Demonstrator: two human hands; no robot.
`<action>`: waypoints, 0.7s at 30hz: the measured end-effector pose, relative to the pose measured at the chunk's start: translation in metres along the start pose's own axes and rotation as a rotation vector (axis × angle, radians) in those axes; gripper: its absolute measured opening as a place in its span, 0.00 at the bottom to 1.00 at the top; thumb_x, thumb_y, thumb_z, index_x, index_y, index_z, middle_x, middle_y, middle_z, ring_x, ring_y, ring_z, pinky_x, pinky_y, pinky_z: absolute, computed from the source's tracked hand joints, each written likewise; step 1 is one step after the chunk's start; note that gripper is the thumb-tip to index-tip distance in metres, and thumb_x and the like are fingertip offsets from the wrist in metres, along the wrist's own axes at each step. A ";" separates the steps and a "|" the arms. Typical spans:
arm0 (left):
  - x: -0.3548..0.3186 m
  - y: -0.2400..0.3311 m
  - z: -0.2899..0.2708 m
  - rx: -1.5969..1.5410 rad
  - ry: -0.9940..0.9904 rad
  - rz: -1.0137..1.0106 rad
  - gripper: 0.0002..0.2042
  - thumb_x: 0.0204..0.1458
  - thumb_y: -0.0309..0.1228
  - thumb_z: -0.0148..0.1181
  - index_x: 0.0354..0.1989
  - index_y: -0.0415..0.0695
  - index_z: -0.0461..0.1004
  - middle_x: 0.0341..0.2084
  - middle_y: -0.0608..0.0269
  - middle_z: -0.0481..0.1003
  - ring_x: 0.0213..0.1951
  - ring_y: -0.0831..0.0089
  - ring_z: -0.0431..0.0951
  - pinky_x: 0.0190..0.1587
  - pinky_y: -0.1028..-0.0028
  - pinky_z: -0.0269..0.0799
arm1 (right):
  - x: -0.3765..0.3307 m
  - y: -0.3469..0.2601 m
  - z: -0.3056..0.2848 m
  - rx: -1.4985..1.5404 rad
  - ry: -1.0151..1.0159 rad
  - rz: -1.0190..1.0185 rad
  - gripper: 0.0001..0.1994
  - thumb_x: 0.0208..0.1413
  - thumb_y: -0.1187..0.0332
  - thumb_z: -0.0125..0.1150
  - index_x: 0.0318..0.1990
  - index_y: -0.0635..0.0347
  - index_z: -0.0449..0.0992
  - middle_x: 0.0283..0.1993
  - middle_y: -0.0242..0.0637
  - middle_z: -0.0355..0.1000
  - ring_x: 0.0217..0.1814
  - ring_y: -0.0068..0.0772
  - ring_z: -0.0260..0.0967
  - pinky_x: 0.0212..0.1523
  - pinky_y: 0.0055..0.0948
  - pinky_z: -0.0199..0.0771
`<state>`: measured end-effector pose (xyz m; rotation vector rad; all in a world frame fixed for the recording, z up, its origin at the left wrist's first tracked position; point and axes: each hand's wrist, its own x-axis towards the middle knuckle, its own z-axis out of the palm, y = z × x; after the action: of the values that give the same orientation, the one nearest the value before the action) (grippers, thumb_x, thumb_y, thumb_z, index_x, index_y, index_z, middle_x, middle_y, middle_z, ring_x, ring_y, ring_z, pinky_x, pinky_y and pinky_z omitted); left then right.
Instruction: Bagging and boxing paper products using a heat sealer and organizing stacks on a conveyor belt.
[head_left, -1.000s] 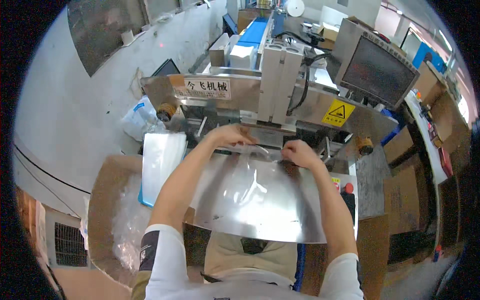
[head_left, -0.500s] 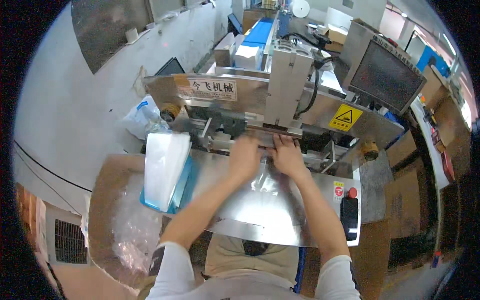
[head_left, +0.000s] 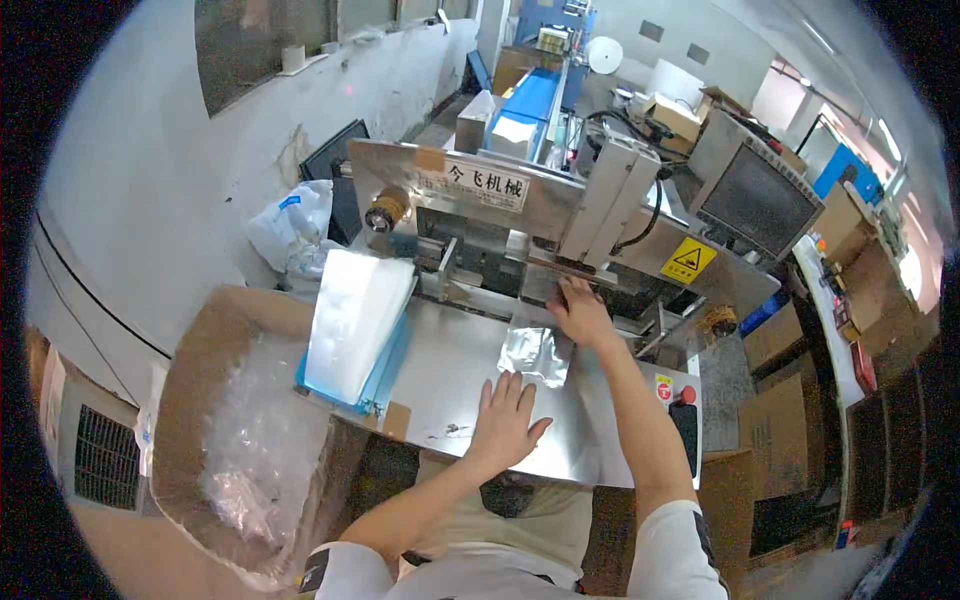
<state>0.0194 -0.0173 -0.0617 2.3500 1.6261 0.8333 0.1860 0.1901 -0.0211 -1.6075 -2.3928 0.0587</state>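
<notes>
Toward the far edge of the tabletop (head_left: 430,365), the clear bag (head_left: 533,352) lies flat, far end up by the machine (head_left: 608,205). Right hand (head_left: 583,315) open, palm down, fingers over that end, likely to steady it! Left hand (head_left: 505,428) spread wide at the near end, perhaps smoothing. And at the left edge, the pale stack (head_left: 355,325), seemingly placed for easy reach.

A clear bag (head_left: 533,352) lies between spread left fingers (head_left: 502,390) and right fingers (head_left: 574,294) near its far end
</notes>
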 end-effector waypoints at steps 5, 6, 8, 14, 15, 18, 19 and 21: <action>0.002 0.005 -0.006 0.025 0.077 0.030 0.31 0.54 0.46 0.59 0.57 0.33 0.64 0.56 0.38 0.62 0.62 0.42 0.59 0.61 0.42 0.53 | 0.002 0.005 -0.003 -0.010 0.013 0.020 0.30 0.62 0.50 0.46 0.64 0.63 0.59 0.63 0.55 0.63 0.67 0.54 0.58 0.63 0.51 0.59; 0.002 0.007 -0.007 0.018 0.088 0.026 0.31 0.53 0.45 0.59 0.58 0.33 0.64 0.57 0.38 0.62 0.62 0.41 0.59 0.61 0.42 0.53 | 0.005 0.007 -0.006 -0.010 0.013 0.022 0.30 0.62 0.50 0.46 0.64 0.63 0.59 0.63 0.55 0.63 0.67 0.54 0.58 0.63 0.51 0.59; 0.001 0.007 -0.011 0.012 0.099 0.012 0.31 0.53 0.45 0.59 0.58 0.33 0.63 0.57 0.37 0.61 0.62 0.41 0.58 0.62 0.42 0.53 | 0.009 0.002 -0.019 -0.035 -0.092 0.062 0.29 0.62 0.51 0.47 0.64 0.62 0.60 0.61 0.56 0.65 0.64 0.57 0.61 0.61 0.51 0.62; 0.000 0.000 -0.004 -0.036 0.128 -0.029 0.34 0.55 0.46 0.58 0.62 0.32 0.59 0.62 0.33 0.56 0.65 0.38 0.53 0.65 0.42 0.47 | 0.010 -0.003 -0.024 0.000 0.026 -0.012 0.23 0.63 0.53 0.47 0.60 0.58 0.65 0.57 0.53 0.69 0.60 0.58 0.65 0.59 0.50 0.64; 0.000 -0.001 -0.004 -0.035 0.172 -0.036 0.34 0.54 0.46 0.59 0.61 0.31 0.60 0.61 0.33 0.58 0.64 0.38 0.55 0.64 0.43 0.49 | 0.011 -0.006 -0.026 -0.011 0.021 -0.030 0.23 0.63 0.54 0.47 0.59 0.58 0.65 0.57 0.52 0.69 0.59 0.57 0.66 0.58 0.50 0.65; 0.000 -0.002 -0.005 -0.090 0.171 -0.087 0.35 0.54 0.47 0.58 0.61 0.30 0.58 0.62 0.33 0.56 0.65 0.37 0.52 0.65 0.44 0.46 | 0.010 -0.005 -0.028 -0.102 0.116 -0.146 0.22 0.65 0.51 0.42 0.44 0.59 0.76 0.41 0.45 0.78 0.47 0.46 0.76 0.49 0.43 0.75; 0.000 -0.002 -0.006 -0.093 0.171 -0.083 0.35 0.54 0.47 0.58 0.61 0.30 0.58 0.62 0.33 0.56 0.65 0.37 0.52 0.65 0.44 0.46 | 0.010 0.000 -0.026 -0.104 0.117 -0.143 0.22 0.65 0.51 0.42 0.44 0.59 0.76 0.41 0.45 0.78 0.47 0.46 0.76 0.49 0.43 0.75; 0.000 0.000 -0.008 -0.102 0.199 -0.122 0.38 0.55 0.48 0.58 0.63 0.28 0.55 0.63 0.31 0.53 0.67 0.37 0.49 0.67 0.44 0.43 | 0.010 0.012 -0.020 -0.182 0.143 -0.131 0.20 0.65 0.55 0.40 0.43 0.57 0.77 0.40 0.44 0.78 0.45 0.47 0.76 0.48 0.44 0.75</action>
<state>0.0151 -0.0189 -0.0554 2.1343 1.7358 1.1257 0.1979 0.2018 -0.0021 -1.4673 -2.4437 -0.2967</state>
